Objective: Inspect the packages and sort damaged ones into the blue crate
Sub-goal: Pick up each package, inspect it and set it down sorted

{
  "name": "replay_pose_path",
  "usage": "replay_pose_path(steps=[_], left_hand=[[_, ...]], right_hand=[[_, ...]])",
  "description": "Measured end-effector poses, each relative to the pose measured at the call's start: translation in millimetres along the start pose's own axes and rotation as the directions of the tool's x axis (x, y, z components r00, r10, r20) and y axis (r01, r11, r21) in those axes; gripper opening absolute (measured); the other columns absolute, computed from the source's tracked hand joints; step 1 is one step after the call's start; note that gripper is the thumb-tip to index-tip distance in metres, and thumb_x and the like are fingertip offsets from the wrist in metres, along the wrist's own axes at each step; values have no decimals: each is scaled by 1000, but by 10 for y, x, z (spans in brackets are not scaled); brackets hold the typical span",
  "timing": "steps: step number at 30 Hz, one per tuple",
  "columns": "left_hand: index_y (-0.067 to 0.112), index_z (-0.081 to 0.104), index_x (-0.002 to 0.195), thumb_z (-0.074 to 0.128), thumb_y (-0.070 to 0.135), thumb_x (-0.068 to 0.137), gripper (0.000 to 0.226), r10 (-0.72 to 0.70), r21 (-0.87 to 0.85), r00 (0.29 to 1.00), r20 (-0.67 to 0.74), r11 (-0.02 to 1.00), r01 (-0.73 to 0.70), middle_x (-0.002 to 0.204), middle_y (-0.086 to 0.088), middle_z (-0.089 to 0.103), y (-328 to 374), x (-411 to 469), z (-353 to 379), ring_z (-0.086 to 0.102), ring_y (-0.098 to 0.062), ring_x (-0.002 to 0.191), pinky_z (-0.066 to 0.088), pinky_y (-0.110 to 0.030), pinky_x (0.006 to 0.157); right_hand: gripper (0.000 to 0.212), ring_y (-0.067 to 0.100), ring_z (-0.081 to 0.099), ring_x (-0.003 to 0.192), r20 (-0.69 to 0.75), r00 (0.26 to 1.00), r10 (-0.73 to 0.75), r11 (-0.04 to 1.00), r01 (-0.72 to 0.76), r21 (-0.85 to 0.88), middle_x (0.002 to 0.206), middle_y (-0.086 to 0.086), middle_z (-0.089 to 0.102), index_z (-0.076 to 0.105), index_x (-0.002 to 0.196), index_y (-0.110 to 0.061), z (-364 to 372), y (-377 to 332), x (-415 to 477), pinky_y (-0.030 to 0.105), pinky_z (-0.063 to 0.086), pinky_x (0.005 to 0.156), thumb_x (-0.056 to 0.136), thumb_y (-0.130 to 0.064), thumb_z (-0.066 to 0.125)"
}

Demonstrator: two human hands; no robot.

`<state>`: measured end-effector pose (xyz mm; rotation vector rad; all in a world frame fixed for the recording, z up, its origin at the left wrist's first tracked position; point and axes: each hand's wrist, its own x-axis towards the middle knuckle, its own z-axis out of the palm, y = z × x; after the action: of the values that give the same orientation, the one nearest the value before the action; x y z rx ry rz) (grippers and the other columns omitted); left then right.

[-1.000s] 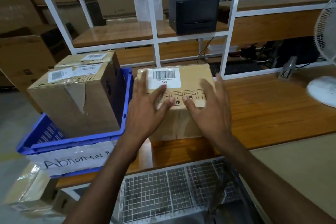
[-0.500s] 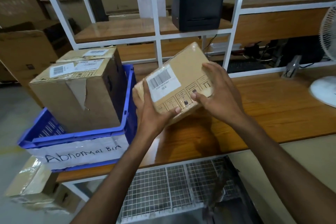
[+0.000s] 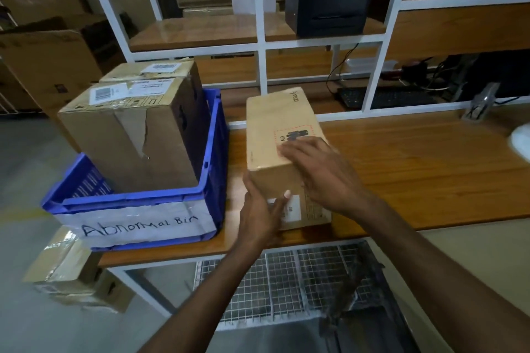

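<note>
Status: sort partly done, we judge. Blue crate (image 3: pixel 213 157), labelled "Abnormal Bin", sits at the left end of the tabletop (image 3: pixel 415 169) and already holds two cartons. The torn carton (image 3: pixel 129 140) is on the near side with its front tape ripped, and the second carton (image 3: pixel 160 69) is just behind it on the far side.

Package (image 3: pixel 272 129) under inspection is on the tabletop just right of the crate, not touching its wall. We see no tear or dent on its top or near face; the other faces are hidden.

Left hand (image 3: pixel 259 218) grips the package's near-left corner, thumb pinned on the near face. Right hand (image 3: pixel 327 180) lies flat on top, fingers (image 3: pixel 298 147) straight and slightly spread, clamped on nothing.

Left to do: check the hidden faces, then decide crate or not. Taped carton (image 3: pixel 71 275) on the floor, below the crate's near-left corner, may also be waiting. We can't tell.

Count:
- one crate
- two cartons in it
- one package in hand
- one carton on the floor
- two hands
</note>
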<state>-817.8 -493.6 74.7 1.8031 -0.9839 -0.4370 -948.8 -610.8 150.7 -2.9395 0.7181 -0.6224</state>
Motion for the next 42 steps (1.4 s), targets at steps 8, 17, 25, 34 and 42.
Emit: replay_pose_path(steps=[8,17,25,34,42], left_hand=[[28,16,163,65,77,79,109,337,526,939,-65,812,-255,155,-9,33,149,190,-240,44,-28,134,48,-48,97],[26,29,161,56,71,91,87,326,716,904,277,558,-420,168,1,30,496,557,-339,22,-25,156,20,-55,123],[28,31,159,69,63,88,88,339,627,912,231,665,-406,168,-3,26,390,550,-314,27,-29,153,36,-59,117],[33,15,162,74,41,94,91,134,46,989,-57,990,-131,134,6,65,145,80,-180,57,19,84,45,0,66],[43,31,154,70,59,90,76,188,91,964,-190,981,-173,121,24,59,1023,447,-729,60,-1,105,43,-21,82]], right_hand=[[89,10,16,154,14,989,147,986,-148,76,168,-9,27,26,164,-26,84,183,-170,46,14,125,90,-42,74],[94,16,8,159,152,970,192,981,-185,-55,173,-7,15,17,165,-27,26,204,43,50,13,126,92,-59,67],[93,17,8,157,94,962,258,960,-266,85,172,-9,14,28,162,-33,72,180,-17,49,29,120,86,-44,80],[111,12,63,117,-54,859,509,698,-375,610,148,-5,54,1,160,-51,250,95,-362,45,63,84,89,-19,79],[78,1,63,111,-191,892,409,747,-207,632,134,-17,59,36,149,-48,-646,75,168,24,59,80,89,-28,80]])
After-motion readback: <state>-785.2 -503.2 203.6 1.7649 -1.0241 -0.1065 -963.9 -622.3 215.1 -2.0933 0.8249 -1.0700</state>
